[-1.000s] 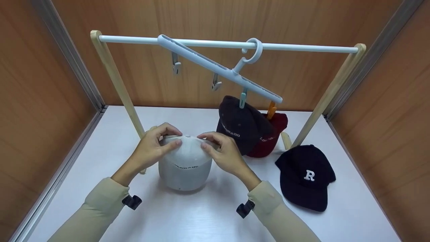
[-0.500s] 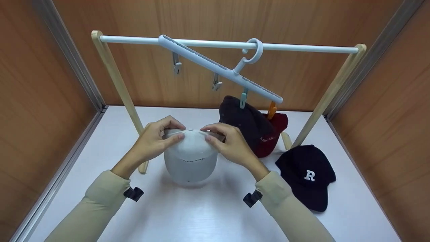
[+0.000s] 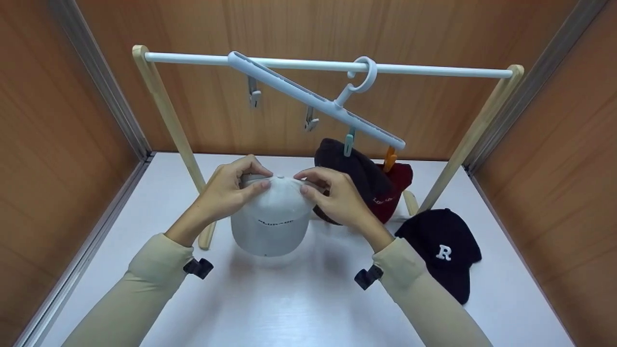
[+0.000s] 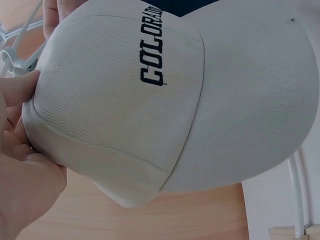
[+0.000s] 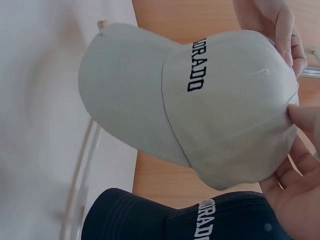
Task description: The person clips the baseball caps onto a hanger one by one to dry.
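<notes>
We see the left hand (image 3: 226, 190) pinching the pale grey baseball cap (image 3: 272, 226) by the left of its rear edge, thumb on the near side and fingers curled behind. The right hand (image 3: 340, 197) pinches the same edge on the right in a matching way. Between them the cap hangs above the desk (image 3: 289, 313), left of centre, its brim pointing down and dark "COLORADO" lettering across its front.

Just beyond the right hand we find a dark cap (image 3: 356, 166) hanging from a teal clip (image 3: 348, 145), and, partly behind it to the right, a maroon cap (image 3: 400, 183) on an orange clip (image 3: 390, 159). Both clips belong to a white hanger (image 3: 308, 99) that tilts, right end low. Towards its raised left end we see two grey clips (image 3: 311, 124) holding nothing. The hanger hooks over a white rail (image 3: 448, 72) between wooden posts. On the right of the desk lies a navy cap (image 3: 453, 236) with a white "R", partly covered by the right sleeve (image 3: 424, 284).
</notes>
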Demonstrator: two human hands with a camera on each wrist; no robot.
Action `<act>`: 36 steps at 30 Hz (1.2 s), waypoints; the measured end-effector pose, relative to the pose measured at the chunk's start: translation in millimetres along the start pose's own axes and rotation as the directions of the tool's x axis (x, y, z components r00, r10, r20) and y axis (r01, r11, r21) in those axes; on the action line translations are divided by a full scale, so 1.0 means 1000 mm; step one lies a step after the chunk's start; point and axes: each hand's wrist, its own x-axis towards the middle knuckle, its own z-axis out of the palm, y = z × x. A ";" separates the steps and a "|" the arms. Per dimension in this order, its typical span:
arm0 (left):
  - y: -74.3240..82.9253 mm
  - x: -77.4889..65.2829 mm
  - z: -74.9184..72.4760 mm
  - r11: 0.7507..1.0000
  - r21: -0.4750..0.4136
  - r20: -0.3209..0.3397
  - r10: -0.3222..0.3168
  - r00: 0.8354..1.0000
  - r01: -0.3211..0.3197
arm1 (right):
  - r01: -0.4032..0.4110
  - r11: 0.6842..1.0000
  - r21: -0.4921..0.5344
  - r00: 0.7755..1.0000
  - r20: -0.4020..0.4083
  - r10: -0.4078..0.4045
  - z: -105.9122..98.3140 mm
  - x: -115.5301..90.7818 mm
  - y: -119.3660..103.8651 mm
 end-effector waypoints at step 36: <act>0.016 0.042 0.002 0.984 -0.163 -0.051 0.066 0.997 -0.073 | -0.026 0.732 0.680 0.979 -0.130 0.155 -0.025 0.067 -0.034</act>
